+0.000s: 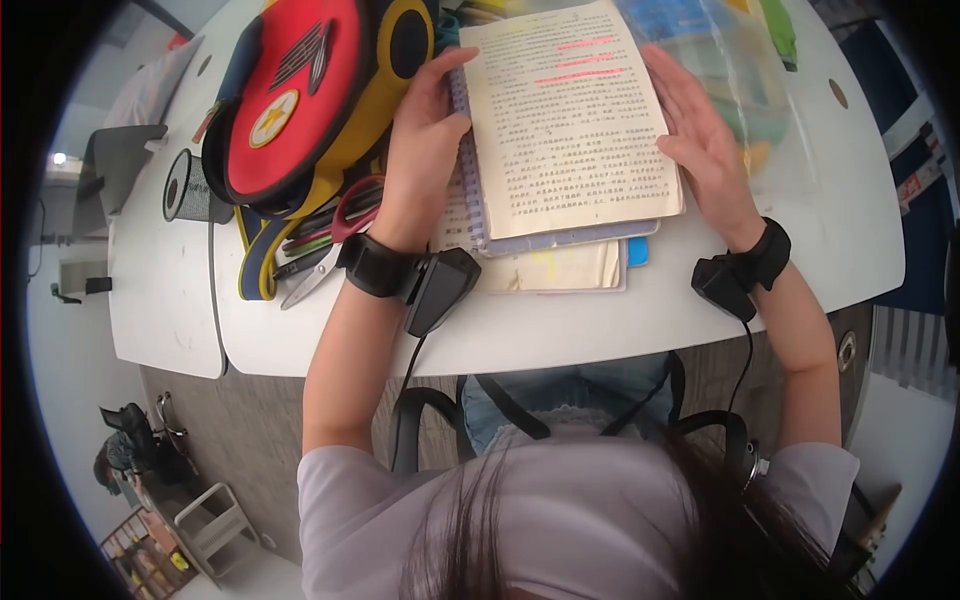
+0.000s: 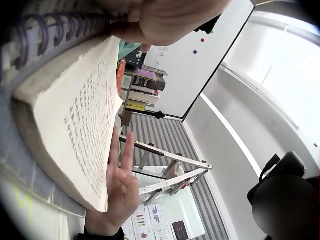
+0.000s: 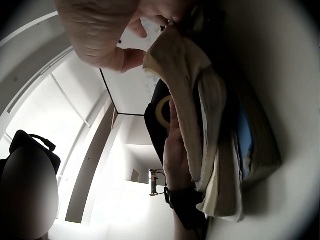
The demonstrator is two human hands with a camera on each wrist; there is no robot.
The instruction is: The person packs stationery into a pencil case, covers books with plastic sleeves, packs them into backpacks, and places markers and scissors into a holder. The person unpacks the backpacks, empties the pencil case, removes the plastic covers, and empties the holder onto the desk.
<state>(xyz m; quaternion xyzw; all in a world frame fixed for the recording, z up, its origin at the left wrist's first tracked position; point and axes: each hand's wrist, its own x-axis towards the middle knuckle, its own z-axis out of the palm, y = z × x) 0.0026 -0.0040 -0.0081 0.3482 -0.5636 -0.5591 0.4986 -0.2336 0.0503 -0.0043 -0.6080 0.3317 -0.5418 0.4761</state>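
An open-faced book (image 1: 570,130) of printed text with pink highlighting lies on a purple spiral notebook (image 1: 560,241). My left hand (image 1: 420,160) grips its left side, fingertips at the upper-left page edge and thumb by the spiral. On the right side my right hand (image 1: 708,160) holds the book, thumb on the page edge and fingers extended along the side. The left wrist view shows the book's page (image 2: 82,120) curving up beside the left hand (image 2: 165,22). In the right wrist view, the right thumb meets the worn page block (image 3: 180,75); some fingers are hidden.
More papers (image 1: 550,270) with a blue tab (image 1: 638,250) lie under the notebook. To the left are a red and yellow bag (image 1: 290,100), scissors (image 1: 345,225), pens and a mesh cup (image 1: 192,190). Clear plastic bags (image 1: 745,90) lie at the right on the white table (image 1: 600,330).
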